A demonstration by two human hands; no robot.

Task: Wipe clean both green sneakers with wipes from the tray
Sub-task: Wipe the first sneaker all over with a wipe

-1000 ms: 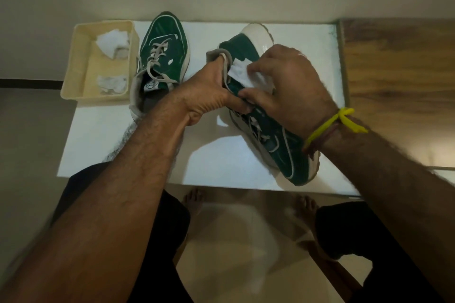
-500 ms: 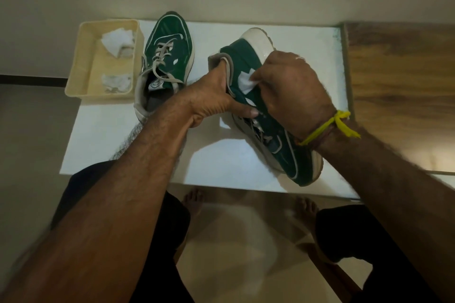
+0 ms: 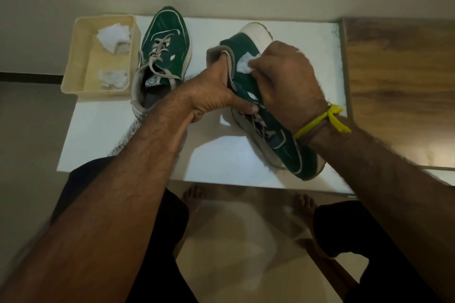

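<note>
The green sneaker I'm working on (image 3: pixel 248 86) is tipped on its side over the right half of the white bench (image 3: pixel 307 56), heel and pale sole turned toward the wall, toe pointing back at me near the bench's front edge. My left hand (image 3: pixel 214 101) grips it at the collar, with my fingers tucked inside the opening and the thumb wrapped along the outside by the laces. My right hand (image 3: pixel 285 79) is curled around a white wipe (image 3: pixel 243 65) and presses it against the green side panel just below the heel; only a corner of the wipe shows past my fingers. A yellow thread (image 3: pixel 325 120) is tied around my right wrist. The other green sneaker (image 3: pixel 163 49) stands upright on the bench just left of the first, toe toward the wall, laces loose, its heel partly hidden behind my left forearm. Touching or nearly touching its left side is the cream tray (image 3: pixel 73 64), which overhangs the bench's left edge and holds two crumpled wipes (image 3: pixel 113 37), one at the far end and one at the near end. A wooden surface (image 3: pixel 398 86) adjoins the bench on the right.
</note>
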